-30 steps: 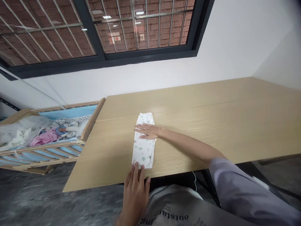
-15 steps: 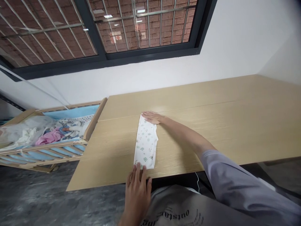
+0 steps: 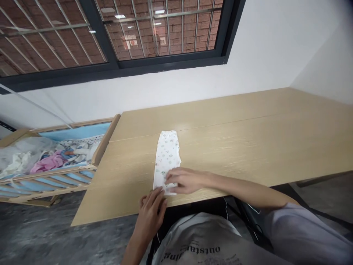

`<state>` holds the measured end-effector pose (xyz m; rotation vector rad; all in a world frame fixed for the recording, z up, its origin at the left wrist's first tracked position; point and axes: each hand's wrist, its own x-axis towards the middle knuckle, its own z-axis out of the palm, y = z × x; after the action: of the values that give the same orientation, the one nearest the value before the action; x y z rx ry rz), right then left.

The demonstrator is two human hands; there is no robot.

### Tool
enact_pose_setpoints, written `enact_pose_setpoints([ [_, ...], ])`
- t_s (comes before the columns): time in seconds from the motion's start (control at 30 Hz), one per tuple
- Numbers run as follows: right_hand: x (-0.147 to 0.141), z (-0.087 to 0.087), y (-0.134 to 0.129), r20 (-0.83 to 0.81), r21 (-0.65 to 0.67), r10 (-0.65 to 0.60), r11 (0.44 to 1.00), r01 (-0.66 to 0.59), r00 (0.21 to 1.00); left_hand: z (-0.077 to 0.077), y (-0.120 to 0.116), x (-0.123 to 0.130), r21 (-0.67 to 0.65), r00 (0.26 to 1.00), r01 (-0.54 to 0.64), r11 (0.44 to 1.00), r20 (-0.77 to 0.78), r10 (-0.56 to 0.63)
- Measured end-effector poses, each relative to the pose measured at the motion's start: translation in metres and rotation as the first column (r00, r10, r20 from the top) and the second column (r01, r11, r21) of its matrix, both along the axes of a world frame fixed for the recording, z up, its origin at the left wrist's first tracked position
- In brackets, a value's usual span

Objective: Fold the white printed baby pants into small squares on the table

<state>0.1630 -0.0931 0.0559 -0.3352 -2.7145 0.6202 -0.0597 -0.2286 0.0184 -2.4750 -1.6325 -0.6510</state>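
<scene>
White baby trousers (image 3: 167, 154) with a small green print lie flat on the wooden table, folded lengthwise into a narrow strip. Their near end reaches close to the table's front edge. My left hand (image 3: 150, 209) rests at that near end, its fingertips on the left corner of the cloth and its fingers loosely stretched. Over the lower right part of the trousers is my right hand (image 3: 189, 180), its fingers apart and slightly bent. It covers some of the cloth; whether its fingertips press on it I cannot tell.
The table (image 3: 234, 147) has a seam across it and runs along a white wall under a barred window (image 3: 162, 33). Left of it stands a wooden cot (image 3: 106, 141) with a blue lining, holding a pink cloth (image 3: 49, 162) and other clothes.
My right hand has come from the far end of the trousers back to their near part. My left hand stays at the near end. The view has shifted slightly.
</scene>
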Motion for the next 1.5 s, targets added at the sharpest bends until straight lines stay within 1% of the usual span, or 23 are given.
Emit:
enact_pose_setpoints([
  [0.07, 0.009, -0.008, -0.023, 0.024, 0.090, 0.001, 0.996, -0.003, 1.000, -0.002, -0.003, 0.001, 0.006, 1.000, 0.012, 1.000, 0.014, -0.012],
  [0.17, 0.024, -0.025, -0.044, 0.017, 0.215, -0.043, 0.976, 0.038, 0.999, -0.005, -0.009, 0.002, 0.027, 0.999, 0.049, 0.998, 0.022, -0.050],
  [0.3, 0.040, -0.051, -0.064, -0.057, 0.282, -0.101, 0.953, 0.113, 0.993, -0.006, -0.015, 0.002, 0.016, 0.991, 0.133, 0.991, 0.013, -0.133],
  [0.37, 0.045, -0.059, -0.072, -0.099, 0.298, -0.124, 0.943, 0.149, 0.987, -0.005, -0.017, 0.002, 0.023, 0.983, 0.180, 0.983, 0.025, -0.181],
  [0.4, 0.046, -0.060, -0.076, -0.114, 0.300, -0.132, 0.940, 0.161, 0.985, -0.005, -0.018, 0.003, 0.031, 0.977, 0.208, 0.978, 0.036, -0.209],
  [0.47, 0.050, -0.056, -0.083, -0.129, 0.274, -0.137, 0.947, 0.168, 0.982, -0.003, -0.020, 0.005, 0.050, 0.960, 0.269, 0.962, 0.073, -0.272],
  [0.5, 0.051, -0.050, -0.086, -0.129, 0.235, -0.139, 0.958, 0.167, 0.982, -0.001, -0.022, 0.006, 0.056, 0.952, 0.286, 0.956, 0.099, -0.291],
  [0.53, 0.054, -0.041, -0.089, -0.128, 0.177, -0.148, 0.969, 0.170, 0.981, 0.001, -0.023, 0.008, 0.065, 0.946, 0.290, 0.955, 0.133, -0.296],
  [0.6, 0.058, -0.019, -0.092, -0.130, 0.022, -0.189, 0.981, 0.193, 0.973, 0.008, -0.024, 0.011, 0.097, 0.936, 0.261, 0.961, 0.221, -0.276],
  [0.67, 0.063, 0.007, -0.089, -0.127, -0.135, -0.252, 0.963, 0.235, 0.960, 0.020, -0.019, 0.013, 0.138, 0.920, 0.203, 0.969, 0.312, -0.237],
  [0.77, 0.064, 0.040, -0.067, -0.148, -0.297, -0.331, 0.914, 0.278, 0.932, 0.048, 0.004, 0.013, 0.165, 0.891, 0.161, 0.973, 0.400, -0.215],
  [0.83, 0.061, 0.053, -0.041, -0.187, -0.366, -0.395, 0.878, 0.309, 0.900, 0.067, 0.030, 0.013, 0.160, 0.886, 0.134, 0.978, 0.422, -0.191],
  [0.87, 0.059, 0.057, -0.025, -0.204, -0.397, -0.427, 0.858, 0.324, 0.881, 0.076, 0.045, 0.013, 0.149, 0.888, 0.107, 0.983, 0.431, -0.162],
  [0.93, 0.054, 0.059, 0.010, -0.211, -0.461, -0.478, 0.818, 0.345, 0.852, 0.088, 0.078, 0.013, 0.114, 0.885, 0.041, 0.993, 0.458, -0.089],
  [0.97, 0.051, 0.057, 0.028, -0.206, -0.494, -0.492, 0.798, 0.344, 0.846, 0.092, 0.096, 0.013, 0.090, 0.876, 0.020, 0.996, 0.478, -0.061],
  [1.03, 0.045, 0.051, 0.064, -0.207, -0.553, -0.499, 0.769, 0.321, 0.841, 0.096, 0.131, 0.012, 0.035, 0.854, 0.021, 0.999, 0.519, -0.036],
  [1.13, 0.035, 0.035, 0.112, -0.234, -0.613, -0.522, 0.734, 0.293, 0.820, 0.092, 0.180, 0.012, -0.087, 0.833, 0.007, 0.996, 0.551, 0.042],
  [1.2, 0.028, 0.022, 0.137, -0.221, -0.643, -0.573, 0.694, 0.324, 0.789, 0.086, 0.209, 0.012, -0.166, 0.827, -0.030, 0.986, 0.550, 0.118],
  [1.27, 0.019, 0.009, 0.157, -0.186, -0.655, -0.641, 0.646, 0.392, 0.745, 0.076, 0.234, 0.013, -0.210, 0.827, -0.062, 0.976, 0.536, 0.168],
  [1.33, 0.011, -0.003, 0.172, -0.136, -0.639, -0.705, 0.599, 0.481, 0.696, 0.063, 0.252, 0.015, -0.235, 0.837, -0.081, 0.969, 0.511, 0.194],
  [1.4, 0.003, -0.015, 0.181, -0.089, -0.612, -0.743, 0.566, 0.552, 0.663, 0.049, 0.264, 0.017, -0.266, 0.849, -0.109, 0.958, 0.477, 0.229],
  [1.5, -0.005, -0.030, 0.189, -0.042, -0.580, -0.758, 0.549, 0.602, 0.651, 0.032, 0.275, 0.020, -0.297, 0.865, -0.164, 0.941, 0.416, 0.282],
])
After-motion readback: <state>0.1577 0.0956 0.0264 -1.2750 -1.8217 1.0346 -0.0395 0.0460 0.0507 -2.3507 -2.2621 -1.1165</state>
